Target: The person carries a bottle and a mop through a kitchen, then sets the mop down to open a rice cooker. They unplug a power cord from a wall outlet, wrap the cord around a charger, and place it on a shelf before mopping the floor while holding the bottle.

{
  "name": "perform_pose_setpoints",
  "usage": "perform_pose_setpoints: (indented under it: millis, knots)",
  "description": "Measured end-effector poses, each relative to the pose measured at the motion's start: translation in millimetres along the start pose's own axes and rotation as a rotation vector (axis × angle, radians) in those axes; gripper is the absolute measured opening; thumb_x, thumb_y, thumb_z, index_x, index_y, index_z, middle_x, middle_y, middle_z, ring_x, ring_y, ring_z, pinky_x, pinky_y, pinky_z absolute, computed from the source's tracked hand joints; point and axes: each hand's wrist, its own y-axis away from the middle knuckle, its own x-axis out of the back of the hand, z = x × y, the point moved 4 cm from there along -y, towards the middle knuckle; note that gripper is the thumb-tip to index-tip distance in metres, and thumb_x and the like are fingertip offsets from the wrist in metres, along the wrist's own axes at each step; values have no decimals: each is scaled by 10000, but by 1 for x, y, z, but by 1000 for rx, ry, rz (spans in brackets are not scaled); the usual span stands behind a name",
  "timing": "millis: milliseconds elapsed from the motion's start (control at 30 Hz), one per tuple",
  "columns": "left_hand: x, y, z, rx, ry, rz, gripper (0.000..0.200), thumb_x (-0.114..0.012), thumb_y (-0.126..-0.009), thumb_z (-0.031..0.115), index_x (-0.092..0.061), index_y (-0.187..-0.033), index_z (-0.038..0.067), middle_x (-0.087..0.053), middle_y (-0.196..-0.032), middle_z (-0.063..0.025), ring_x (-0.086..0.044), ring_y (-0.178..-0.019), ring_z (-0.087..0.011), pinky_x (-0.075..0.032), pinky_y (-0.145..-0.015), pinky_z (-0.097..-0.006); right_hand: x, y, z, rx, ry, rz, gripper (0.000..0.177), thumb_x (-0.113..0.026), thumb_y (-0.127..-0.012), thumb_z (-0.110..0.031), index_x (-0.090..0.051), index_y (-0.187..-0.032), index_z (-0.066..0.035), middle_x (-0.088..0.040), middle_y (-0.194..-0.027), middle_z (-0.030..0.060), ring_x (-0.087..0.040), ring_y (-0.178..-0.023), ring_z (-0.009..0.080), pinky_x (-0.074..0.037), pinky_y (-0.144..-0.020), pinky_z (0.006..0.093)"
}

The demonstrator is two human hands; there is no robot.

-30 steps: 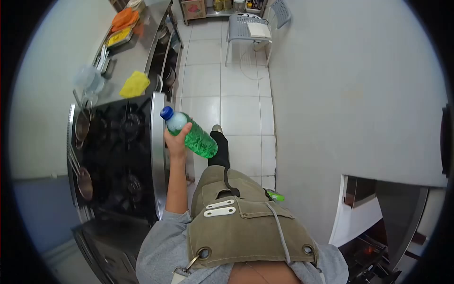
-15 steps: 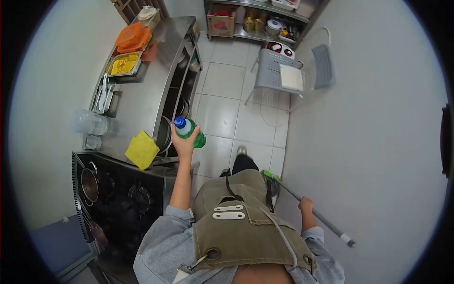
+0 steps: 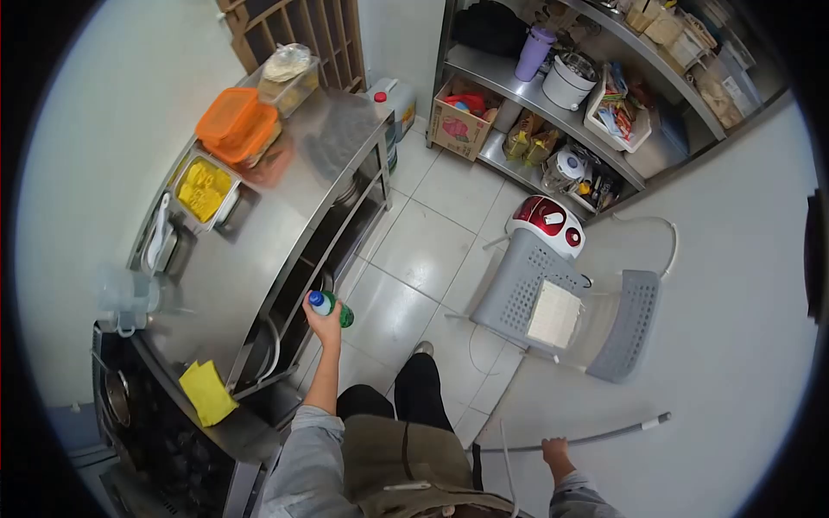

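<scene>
**Green bottle and grey pole sit lower in the frame as the view swings toward the shelves**

Since half a second ago, the green bottle [image 3: 322, 306] has moved down the frame, and the right hand [image 3: 555, 449] with its grey pole [image 3: 604, 437] also appears lower. The chair [image 3: 509, 285] has come down too, and far more of the metal shelf [image 3: 484, 65] shows at upper right.

The bottle is just left of the frame's centre, tilted with its blue cap toward the upper left. The grip of the left hand [image 3: 323, 326] is wrapped around it, thumb and fingers pressed to its sides. At lower right, the other grip is curled closed around the pole, which slants slightly upward to the right.

Left of the bottle runs the steel table [image 3: 224, 276]. A yellow cloth [image 3: 207, 393] lies at its lower end, beside the black stove [image 3: 164, 457] at lower left. Orange containers [image 3: 233, 125] stand at its upper left, next to a metal tray [image 3: 226, 207] of yellow food. A pale, flat item [image 3: 555, 313] rests on the chair, right of centre; what it is, I cannot tell.
</scene>
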Motion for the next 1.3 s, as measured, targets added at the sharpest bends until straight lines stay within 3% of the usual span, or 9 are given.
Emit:
perform_pose_setpoints:
  millis: [367, 567, 600, 633, 700, 800, 1200, 1267, 1300]
  knots:
    - [-99, -83, 8, -302, -178, -94, 605, -718, -609, 38, -455, -1153, 15, -552, -1056, -163, -543, -982, -303, -415, -865, -350, -2, -6, 29, 123, 9, -209, 256, -543, -770, -141, -541, -1023, -102, -628, -868, 106, -619, -843, 258, -477, -738, 380]
    - [-120, -139, -19, 37, -196, 23, 548, -753, -618, 109, -501, -1077, -55, -565, -1064, -162, -541, -987, -304, -401, -882, -343, -6, -8, 30, 85, 2, -115, 256, -557, -758, -146, -549, -1011, -108, -630, -871, 99, -619, -850, 256, -460, -772, 369]
    - [-121, -157, -54, -143, -163, 181, 386, -777, -611, 234, -609, -810, -50, -634, -829, -184, -602, -791, -328, -457, -770, -371, -7, -9, 28, 83, -7, -125, 256, -557, -758, -146, -549, -1011, -108, -630, -871, 99, -619, -850, 256, -460, -772, 369]
    - [-123, -174, -80, -180, -123, 208, 472, -758, -638, 351, -618, -837, -53, -643, -887, -183, -603, -810, -344, -455, -787, -385, -9, -12, 28, 46, -12, -139, 255, -563, -757, -154, -551, -1008, -113, -630, -869, 93, -619, -850, 257, -463, -761, 372]
    - [-121, -178, -54, 339, -614, 19, 666, -651, -711, 509, -567, -1058, -53, -587, -1094, -201, -558, -995, -320, -399, -894, -380, -9, -8, 28, -1, -32, -173, 253, -569, -756, -162, -553, -1005, -118, -631, -867, 88, -619, -850, 258, -467, -750, 375]
    - [-125, -220, -132, -30, -423, -22, 759, -419, -837, 578, -336, -1329, 6, -317, -1399, -137, -257, -1306, -283, -145, -1079, -371, -2, 1, 24, -16, -20, -312, 276, -580, -786, -250, -560, -1036, -134, -638, -912, 77, -618, -881, 253, -477, -720, 386]
    - [-96, -223, -118, 260, -599, -168, 689, -557, -825, 441, -370, -1295, -26, -317, -1390, -169, -314, -1263, -316, -213, -1060, -423, 85, 147, 39, -303, -503, -668, 412, -535, -803, -476, -621, -1077, -181, -608, -1082, 63, -554, -1044, 247, -449, -874, 397]
    - [-97, -156, -43, 288, -508, -236, 691, -654, -731, 504, -529, -1128, -48, -508, -1179, -239, -410, -1180, -280, -269, -1018, -376, 106, 167, 38, -426, -579, -546, 386, -558, -789, -470, -636, -1041, -187, -635, -1007, 64, -582, -983, 253, -466, -840, 400]
    - [-90, -136, -45, -32, -236, -139, 662, -715, -726, 364, -473, -1129, -102, -470, -1176, -263, -423, -1144, -303, -322, -986, -383, 105, 171, 34, -435, -602, -553, 386, -558, -789, -470, -636, -1041, -187, -635, -1007, 64, -582, -983, 253, -466, -840, 400]
